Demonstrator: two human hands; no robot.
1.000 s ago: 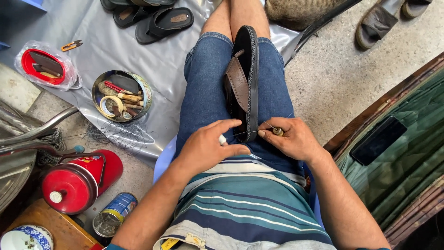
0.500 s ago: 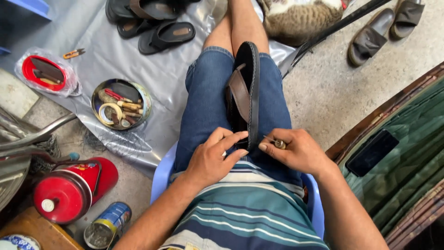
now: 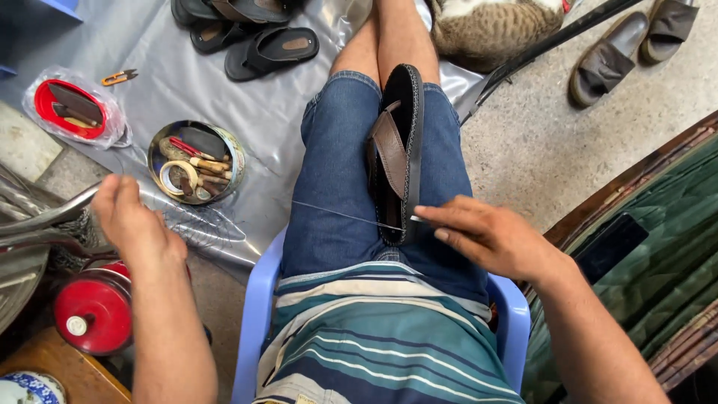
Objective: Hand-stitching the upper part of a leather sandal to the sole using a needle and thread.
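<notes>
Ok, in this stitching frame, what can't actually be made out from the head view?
- Needle: none visible; the right hand covers the spot on the sandal where the thread ends.
- Thread's far end: too thin to follow to the left hand, so its grip is unclear.
- Round tin: its small tools overlap, too small to name.
- Cat: cut off by the top edge.
- Red canister: partly hidden by the left forearm.

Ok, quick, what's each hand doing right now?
Left hand: closed, pulling the thread out taut to the side.
Right hand: fingers pressed on the sandal edge where the thread comes out; whether it pinches anything cannot be told.
</notes>
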